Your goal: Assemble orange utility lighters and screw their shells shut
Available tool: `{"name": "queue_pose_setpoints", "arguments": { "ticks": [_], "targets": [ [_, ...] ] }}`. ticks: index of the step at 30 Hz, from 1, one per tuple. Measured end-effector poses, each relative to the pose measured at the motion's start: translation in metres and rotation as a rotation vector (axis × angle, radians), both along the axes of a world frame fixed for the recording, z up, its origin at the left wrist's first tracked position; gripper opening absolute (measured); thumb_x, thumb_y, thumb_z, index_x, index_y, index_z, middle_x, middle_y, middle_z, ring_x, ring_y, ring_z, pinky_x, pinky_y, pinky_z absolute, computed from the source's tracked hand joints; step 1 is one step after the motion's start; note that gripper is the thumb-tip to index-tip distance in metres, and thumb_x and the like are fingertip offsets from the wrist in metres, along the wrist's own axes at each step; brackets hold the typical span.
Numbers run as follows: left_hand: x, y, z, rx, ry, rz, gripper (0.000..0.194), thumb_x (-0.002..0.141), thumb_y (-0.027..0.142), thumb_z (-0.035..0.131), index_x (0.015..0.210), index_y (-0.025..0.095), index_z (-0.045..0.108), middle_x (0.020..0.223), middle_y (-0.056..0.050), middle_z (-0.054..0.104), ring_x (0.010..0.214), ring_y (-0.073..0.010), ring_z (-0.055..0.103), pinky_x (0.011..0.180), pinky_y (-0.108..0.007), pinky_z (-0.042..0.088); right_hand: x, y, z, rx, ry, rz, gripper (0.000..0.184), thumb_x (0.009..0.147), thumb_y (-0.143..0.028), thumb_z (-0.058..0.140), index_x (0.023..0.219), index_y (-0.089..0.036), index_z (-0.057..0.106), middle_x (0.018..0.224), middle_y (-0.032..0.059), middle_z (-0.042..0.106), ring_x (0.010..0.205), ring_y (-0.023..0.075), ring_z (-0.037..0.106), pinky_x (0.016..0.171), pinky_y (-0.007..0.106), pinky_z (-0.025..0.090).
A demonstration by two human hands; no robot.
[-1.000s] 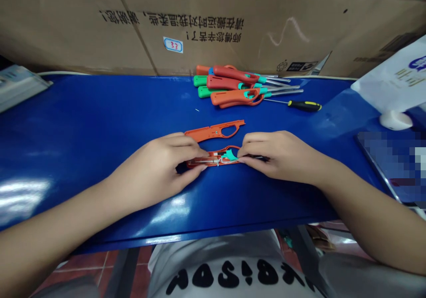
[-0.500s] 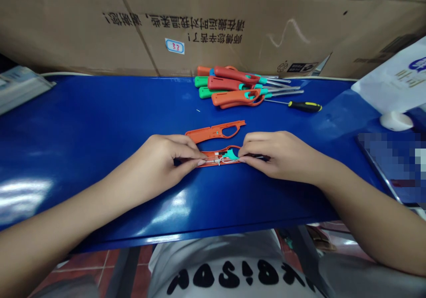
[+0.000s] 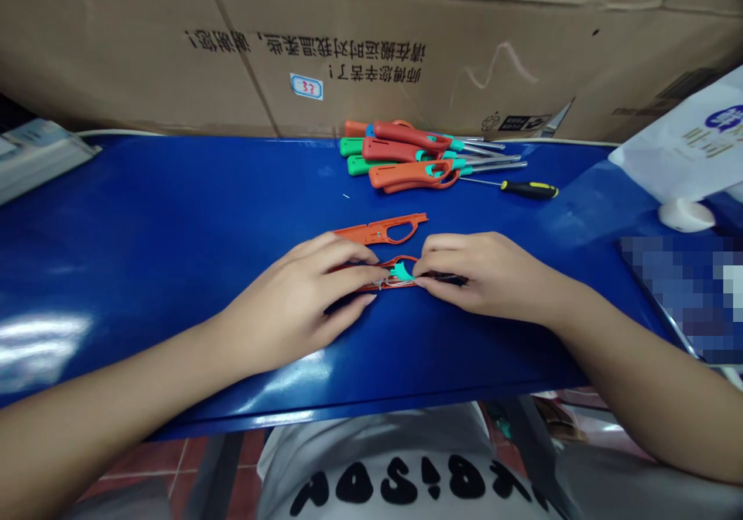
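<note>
An opened gas lighter's orange casing half point(image 3: 400, 258) lies on the blue table, with a turquoise trigger point(image 3: 400, 271) and thin pale wires inside. My left hand point(image 3: 307, 295) covers its left end, fingertips on the inner parts beside the trigger and thumb at the near rim. At the other end, my right hand point(image 3: 487, 276) pinches the lighter between thumb and fingers; dark metal shows under the palm. Just beyond lies the matching orange casing half point(image 3: 371, 233), inner side up, partly behind my left hand.
Several orange, red and green lighters point(image 3: 406, 173) are piled by a cardboard box point(image 3: 145, 56). A yellow-black screwdriver point(image 3: 529, 189) lies right of them. A white bag point(image 3: 667, 148), a white rounded object point(image 3: 686, 215) and a blurred-out device point(image 3: 685, 295) are at the right.
My left hand has moved right along the casing, its fingers now spread over the inside near the trigger instead of pinching the left part. My right hand keeps its pinch.
</note>
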State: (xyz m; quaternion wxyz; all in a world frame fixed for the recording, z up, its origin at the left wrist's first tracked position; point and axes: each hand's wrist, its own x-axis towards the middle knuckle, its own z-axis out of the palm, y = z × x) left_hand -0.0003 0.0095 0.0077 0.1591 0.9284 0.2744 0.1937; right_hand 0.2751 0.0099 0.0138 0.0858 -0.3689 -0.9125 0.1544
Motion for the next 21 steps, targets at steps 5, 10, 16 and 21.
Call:
{"name": "queue_pose_setpoints", "arguments": {
  "ticks": [5,10,16,21],
  "targets": [
    [0.000,0.001,-0.006,0.003,0.013,-0.015,0.029,0.101,0.022,0.055,0.128,0.022,0.068,0.124,-0.010,0.066,0.114,-0.0243,0.061,0.100,-0.041,0.050,-0.002,-0.001,-0.001,0.043,-0.028,-0.006,0.020,0.102,-0.028,0.051,0.098,-0.022,0.070,0.096,0.0023,0.069,0.080,0.0143,0.064,0.063,0.027,0.039],
    [-0.001,-0.001,-0.004,0.041,0.058,-0.036,0.033,0.102,0.024,0.054,0.132,0.026,0.067,0.131,-0.010,0.064,0.120,-0.0278,0.059,0.102,-0.045,0.049,-0.002,-0.002,0.000,0.037,0.024,-0.017,0.019,0.100,-0.026,0.052,0.099,-0.021,0.070,0.097,0.0027,0.069,0.079,0.0139,0.065,0.066,0.027,0.042],
    [0.001,-0.003,-0.012,0.020,0.078,-0.020,0.037,0.102,0.029,0.056,0.138,0.025,0.063,0.136,-0.012,0.060,0.126,-0.0291,0.056,0.104,-0.048,0.048,0.003,0.006,-0.003,0.150,0.215,-0.121,0.016,0.098,-0.021,0.054,0.099,-0.021,0.069,0.100,0.0058,0.071,0.091,0.0189,0.066,0.078,0.031,0.050],
    [0.001,-0.002,-0.009,-0.005,-0.010,-0.009,0.032,0.102,0.026,0.055,0.131,0.026,0.066,0.137,-0.010,0.062,0.128,-0.0262,0.056,0.109,-0.046,0.045,0.015,0.022,-0.010,0.265,0.210,-0.147,0.029,0.097,-0.016,0.050,0.118,-0.024,0.069,0.112,0.0101,0.066,0.106,0.0259,0.060,0.095,0.045,0.049]
  ]
}}
